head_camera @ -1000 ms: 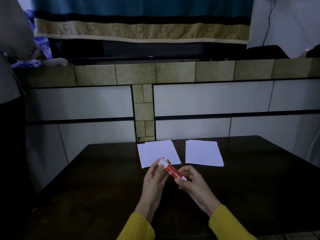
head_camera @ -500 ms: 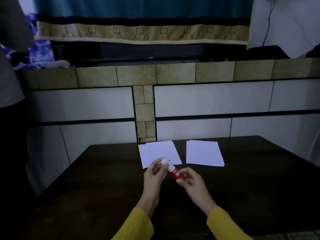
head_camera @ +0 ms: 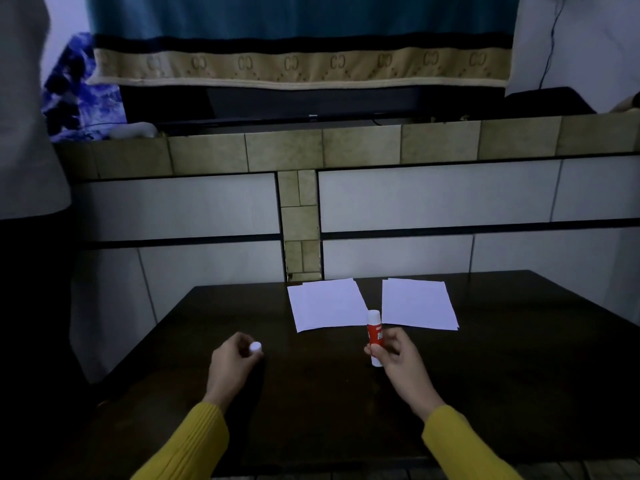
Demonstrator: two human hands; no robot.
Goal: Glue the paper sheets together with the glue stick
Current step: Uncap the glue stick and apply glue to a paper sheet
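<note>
My right hand (head_camera: 398, 355) pinches the glue stick (head_camera: 374, 336) around its lower half, thumb on one side, fingers curled on the other. Stick is upright: a smooth plastic cylinder with a red printed label in the middle and white at both ends. It sits just in front of the gap between the two paper stacks, above the table (head_camera: 311, 403).

My left hand (head_camera: 230, 365) is well to the left of the glue stick, fingers curled into a loose fist, tips pinching the cap (head_camera: 255, 347), a small round white plastic piece, flat end facing up.

Left paper stack (head_camera: 325, 304) and right paper stack (head_camera: 417, 304) lie flat behind the glue stick, near the table's far edge. Both are plain white rectangles, matte, edges slightly fanned, so more than one sheet each. The stacks do not touch each other.

Table is dark wood, slightly glossy. My sleeves (head_camera: 460, 441) are mustard-yellow ribbed knit.
</note>
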